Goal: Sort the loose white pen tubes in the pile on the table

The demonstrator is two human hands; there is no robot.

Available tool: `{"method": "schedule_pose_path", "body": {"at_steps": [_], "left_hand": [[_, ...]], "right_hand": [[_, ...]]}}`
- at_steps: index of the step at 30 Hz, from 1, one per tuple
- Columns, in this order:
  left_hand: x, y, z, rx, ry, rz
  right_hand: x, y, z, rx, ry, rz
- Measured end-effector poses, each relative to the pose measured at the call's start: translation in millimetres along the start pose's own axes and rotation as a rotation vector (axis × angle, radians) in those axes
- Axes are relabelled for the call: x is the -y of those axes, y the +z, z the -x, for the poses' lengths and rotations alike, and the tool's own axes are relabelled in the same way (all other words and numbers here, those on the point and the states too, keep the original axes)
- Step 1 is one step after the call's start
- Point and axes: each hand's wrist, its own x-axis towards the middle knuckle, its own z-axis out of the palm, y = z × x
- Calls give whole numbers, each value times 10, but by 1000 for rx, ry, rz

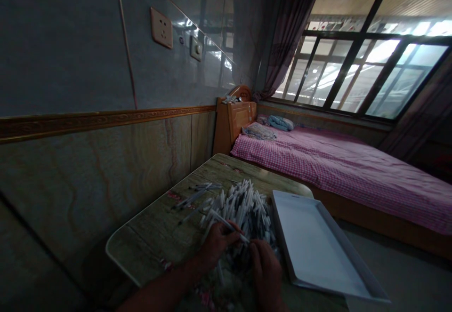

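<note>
My left hand [219,242] is closed around a slim white pen [226,221], which slants down to the right. At the pen's lower end, the fingers of my right hand [265,266] are pinched together on its tip. Just beyond both hands lies a heap of similar white pens [243,201], piled in many directions. To the left of the heap, several loose pens with dark ends [196,198] are scattered on the table. Shadow hides the detail of the pen's tip between my right fingers.
A shallow white tray [318,244] rests on the right side of the patterned table [155,239], overhanging its edge. A tiled wall [106,175] runs along the left. Behind the table stands a bed with a pink checked cover [318,156], under a window.
</note>
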Motion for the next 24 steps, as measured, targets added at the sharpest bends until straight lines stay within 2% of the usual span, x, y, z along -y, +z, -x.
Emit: {"method": "schedule_pose_path", "body": {"at_steps": [7, 10, 17, 21, 24], "left_hand": [[-72, 25, 32, -11, -20, -15], [-55, 16, 30, 18, -13, -10], [-10, 1, 8, 3, -8, -8], [-19, 4, 8, 7, -4, -10], [-29, 10, 17, 7, -14, -18]], "right_hand": [[36, -18, -18, 13, 27, -20], [55, -4, -11, 21, 42, 3], [29, -23, -7, 22, -39, -27], [23, -2, 5, 56, 42, -29], [17, 25, 11, 14, 65, -15]]}}
